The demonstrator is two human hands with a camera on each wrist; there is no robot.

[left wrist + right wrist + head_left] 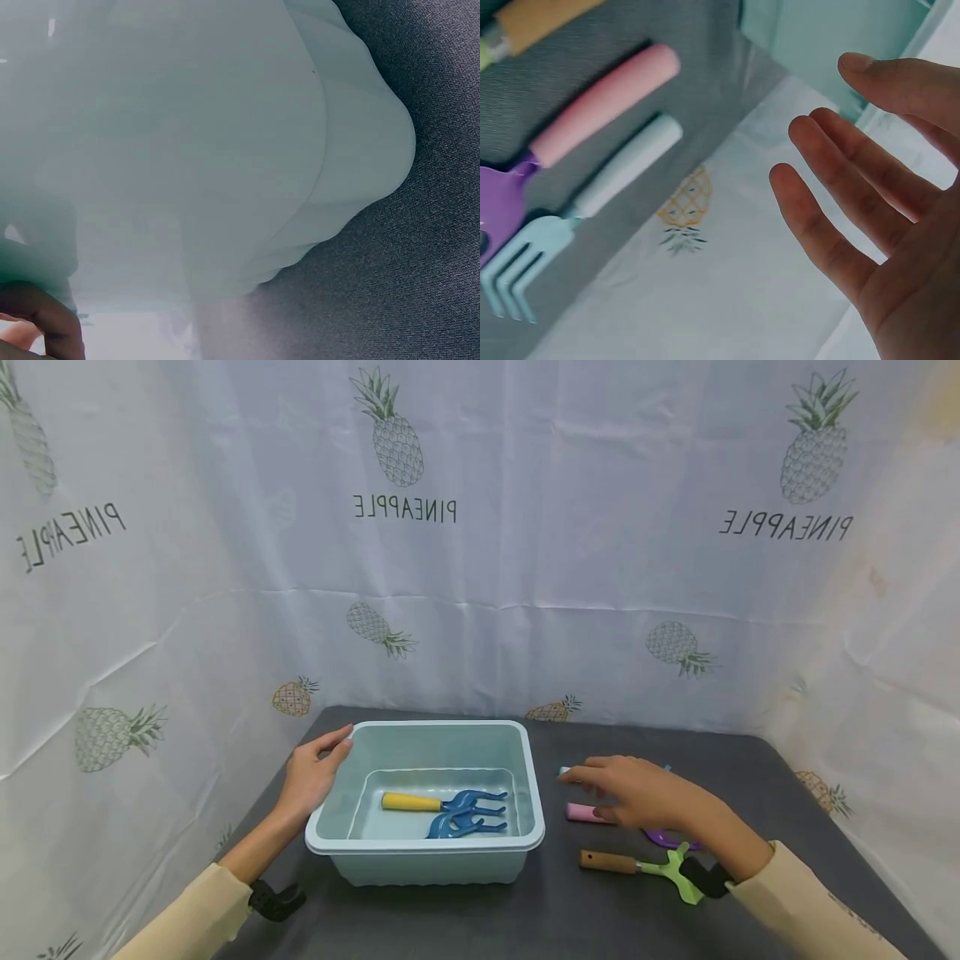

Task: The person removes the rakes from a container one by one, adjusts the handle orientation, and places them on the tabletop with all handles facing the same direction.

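Note:
A pale green plastic tub [427, 866] stands on the left half of the table. My left hand [309, 777] grips its left rim near the far corner; a bent finger [56, 322] shows against the wall. Inside the tub lies a garden hand rake with a yellow handle [411, 802] and blue prongs. Over the tools right of the tub hovers my right hand [637, 793], fingers loosely spread, holding nothing. Beneath it are a light-blue hand fork [626, 169] and a purple garden tool with a pink handle [607, 105]. Closer to me lies a green garden tool with a wooden handle [609, 862].
The dark table [480, 927] carries the tub and tools. White curtains [525, 560] printed with pineapples hang behind it and along both sides. The tub's right rim [534, 785] stands between its inside and the loose tools.

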